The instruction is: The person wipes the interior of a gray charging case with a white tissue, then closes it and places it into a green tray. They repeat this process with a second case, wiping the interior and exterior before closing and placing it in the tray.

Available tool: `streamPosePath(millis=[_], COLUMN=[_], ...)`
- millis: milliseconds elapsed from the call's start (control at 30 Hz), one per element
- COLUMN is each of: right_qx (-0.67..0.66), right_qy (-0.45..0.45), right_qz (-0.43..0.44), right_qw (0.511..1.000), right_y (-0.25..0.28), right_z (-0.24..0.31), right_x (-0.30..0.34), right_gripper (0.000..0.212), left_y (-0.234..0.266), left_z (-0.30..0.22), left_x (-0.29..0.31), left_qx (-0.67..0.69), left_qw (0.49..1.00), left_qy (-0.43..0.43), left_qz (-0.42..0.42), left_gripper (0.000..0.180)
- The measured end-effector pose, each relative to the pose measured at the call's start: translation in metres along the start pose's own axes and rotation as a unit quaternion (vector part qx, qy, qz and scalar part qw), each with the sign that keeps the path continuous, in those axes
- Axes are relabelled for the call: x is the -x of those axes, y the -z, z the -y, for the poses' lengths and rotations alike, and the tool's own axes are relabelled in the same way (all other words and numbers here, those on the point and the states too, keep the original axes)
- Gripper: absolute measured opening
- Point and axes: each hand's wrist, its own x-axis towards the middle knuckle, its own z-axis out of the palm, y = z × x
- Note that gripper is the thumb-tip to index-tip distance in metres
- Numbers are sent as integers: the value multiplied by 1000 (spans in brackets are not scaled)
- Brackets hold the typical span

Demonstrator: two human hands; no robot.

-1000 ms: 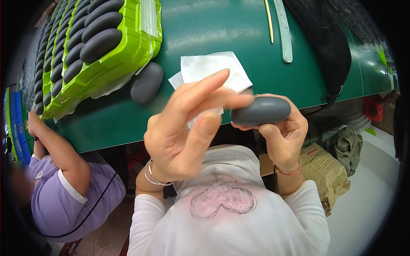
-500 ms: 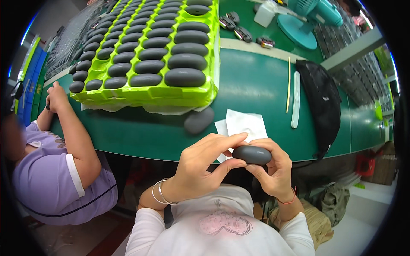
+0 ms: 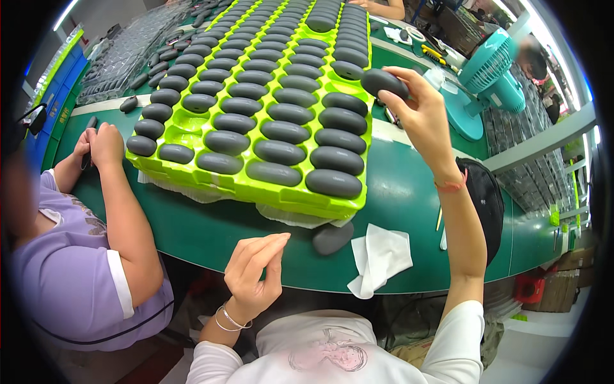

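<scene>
My right hand is raised at the right edge of a lime-green tray, its thumb and fingers closed round a dark grey oval case. Rows of similar grey oval cases fill most of the tray's pockets. Low in front of the table edge, my left hand has its fingers drawn together in a pinch, and nothing shows in it. Between the hands, a loose grey oval case lies by the tray's near right corner. A folded white cloth rests beside it.
A turquoise fan stands beyond my right arm. A black mesh bag lies right of that arm. At the left sits a co-worker in a purple shirt, hands over the green table. Clear plastic trays stand at the far left.
My hands have parted. The right hand has carried the oval case up and forward to the tray; the left has let go of it and moved down-left. The view has shifted.
</scene>
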Motion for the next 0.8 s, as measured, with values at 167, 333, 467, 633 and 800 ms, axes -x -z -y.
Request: streamPosePath(millis=[167, 333, 467, 633, 800], right_qx=[22, 28, 8, 109, 320], right_qy=[9, 33, -7, 50, 197], right_qz=[34, 93, 102, 54, 148], right_qw=[999, 995, 995, 991, 915], right_y=[-20, -30, -33, -24, -22], right_z=[-22, -23, -28, -33, -52], right_x=[-29, -29, -29, -48, -83], right_gripper=[30, 29, 24, 18, 26], left_y=[1, 6, 10, 9, 3], left_z=[18, 22, 21, 20, 22], left_x=[2, 1, 1, 1, 1], left_qx=[-10, 2, 8, 2, -7], left_qw=[999, 999, 999, 998, 999], left_qy=[31, 44, 50, 49, 45], left_qz=[-9, -16, -21, -24, -29], left_gripper=[19, 19, 20, 20, 21])
